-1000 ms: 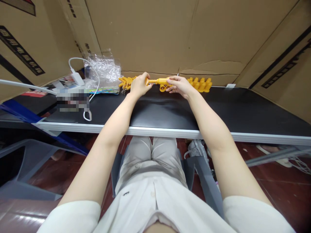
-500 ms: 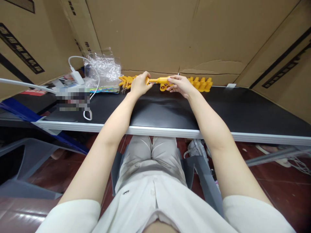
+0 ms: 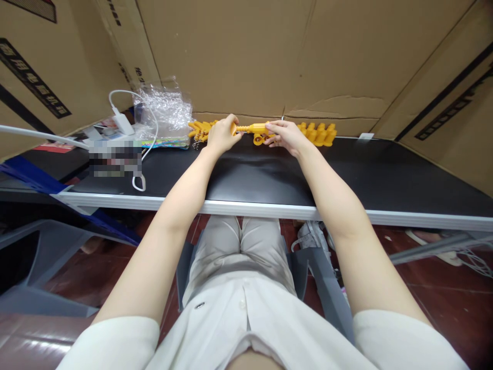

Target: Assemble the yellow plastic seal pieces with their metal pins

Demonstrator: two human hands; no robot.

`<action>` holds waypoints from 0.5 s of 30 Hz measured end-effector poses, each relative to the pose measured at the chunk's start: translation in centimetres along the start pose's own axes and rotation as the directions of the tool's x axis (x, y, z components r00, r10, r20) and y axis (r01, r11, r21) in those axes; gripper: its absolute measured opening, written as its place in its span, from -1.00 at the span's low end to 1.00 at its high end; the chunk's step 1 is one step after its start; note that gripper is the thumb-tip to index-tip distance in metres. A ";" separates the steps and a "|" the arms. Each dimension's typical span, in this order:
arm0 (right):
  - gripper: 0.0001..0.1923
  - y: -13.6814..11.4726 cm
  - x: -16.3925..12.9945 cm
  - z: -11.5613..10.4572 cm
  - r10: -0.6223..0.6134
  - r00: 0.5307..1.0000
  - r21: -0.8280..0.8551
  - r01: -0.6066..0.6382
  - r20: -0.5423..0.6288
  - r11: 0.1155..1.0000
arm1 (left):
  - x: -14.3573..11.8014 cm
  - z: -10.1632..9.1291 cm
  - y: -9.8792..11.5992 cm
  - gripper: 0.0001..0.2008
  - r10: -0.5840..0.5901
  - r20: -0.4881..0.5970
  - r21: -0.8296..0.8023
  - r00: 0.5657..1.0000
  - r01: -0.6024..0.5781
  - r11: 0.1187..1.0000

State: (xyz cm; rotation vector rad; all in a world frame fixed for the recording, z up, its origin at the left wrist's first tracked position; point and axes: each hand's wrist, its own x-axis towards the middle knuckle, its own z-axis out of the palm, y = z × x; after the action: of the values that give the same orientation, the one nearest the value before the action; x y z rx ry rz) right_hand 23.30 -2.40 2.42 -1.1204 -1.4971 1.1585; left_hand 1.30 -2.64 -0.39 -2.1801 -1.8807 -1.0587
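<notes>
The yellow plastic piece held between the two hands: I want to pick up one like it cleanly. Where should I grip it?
Probably by its two ends, coming from both sides. The yellow plastic piece lies lengthwise, left to right, above the black table; the left hand closes on its left end, the right hand pinches its right, leaving the thin ribbed middle free.

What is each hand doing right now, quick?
Left hand: closed on one end of the long yellow plastic piece.
Right hand: fingers pinching the other end of the same piece, above the black tabletop.
</notes>
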 end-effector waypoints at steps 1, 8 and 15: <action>-0.76 -0.1 -0.1 0.0 0.000 1.000 -0.001 0.000 0.002 1.000 | 0.0 0.0 -0.1 -0.60 0.003 -0.002 -0.001 1.000 -0.003 1.000; -0.75 0.1 0.0 0.1 0.006 1.000 0.004 -0.006 0.008 1.000 | 0.3 0.4 -0.4 -0.60 0.011 -0.008 -0.013 1.000 -0.011 1.000; -0.67 0.0 0.0 0.1 0.019 1.000 -0.031 -0.019 0.006 0.999 | 0.4 0.5 -0.6 -0.60 0.014 0.005 -0.027 1.000 -0.014 1.000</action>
State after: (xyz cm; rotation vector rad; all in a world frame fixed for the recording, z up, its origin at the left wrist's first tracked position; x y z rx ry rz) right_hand 23.21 -2.38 2.37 -1.1554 -1.5169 1.1561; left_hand 0.95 -1.90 -0.78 -2.2085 -1.8618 -1.0832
